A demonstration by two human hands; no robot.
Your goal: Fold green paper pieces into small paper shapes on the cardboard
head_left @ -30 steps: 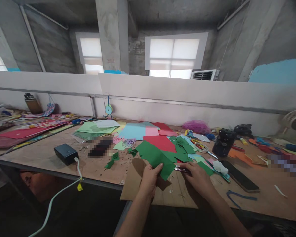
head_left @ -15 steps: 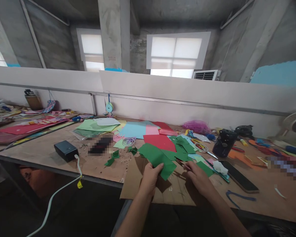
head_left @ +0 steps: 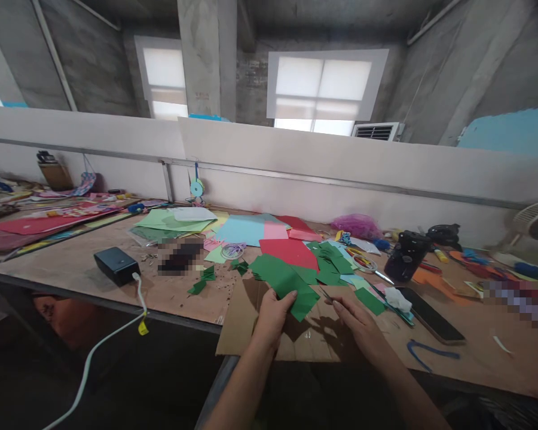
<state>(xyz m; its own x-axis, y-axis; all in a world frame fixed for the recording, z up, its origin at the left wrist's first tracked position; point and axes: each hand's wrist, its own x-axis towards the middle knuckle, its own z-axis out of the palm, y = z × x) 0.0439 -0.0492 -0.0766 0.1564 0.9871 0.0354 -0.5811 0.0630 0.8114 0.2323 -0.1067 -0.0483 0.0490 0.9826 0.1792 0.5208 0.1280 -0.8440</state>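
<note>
My left hand (head_left: 271,315) pinches the near edge of a green paper sheet (head_left: 287,283), thumb on top, lifting it over a brown cardboard sheet (head_left: 246,331). To its right my right hand (head_left: 356,322) is closed round a thin dark tool (head_left: 326,294), likely small scissors; the tip pokes out toward the paper. Just behind lie more green paper pieces (head_left: 329,263) and a red paper sheet (head_left: 287,251).
The wooden workbench (head_left: 179,295) holds coloured paper sheets (head_left: 244,230), a black box with a white cable (head_left: 115,264), a black phone (head_left: 433,313), a black device (head_left: 406,255), yellow-handled scissors (head_left: 363,263) and a blue strip (head_left: 430,352). A white partition (head_left: 323,173) runs behind. A fan (head_left: 535,221) stands at the far right.
The view has shifted slightly. My right hand lifted off the cardboard and moved a little toward the green paper, with the tool tip raised. My left hand keeps its hold.
</note>
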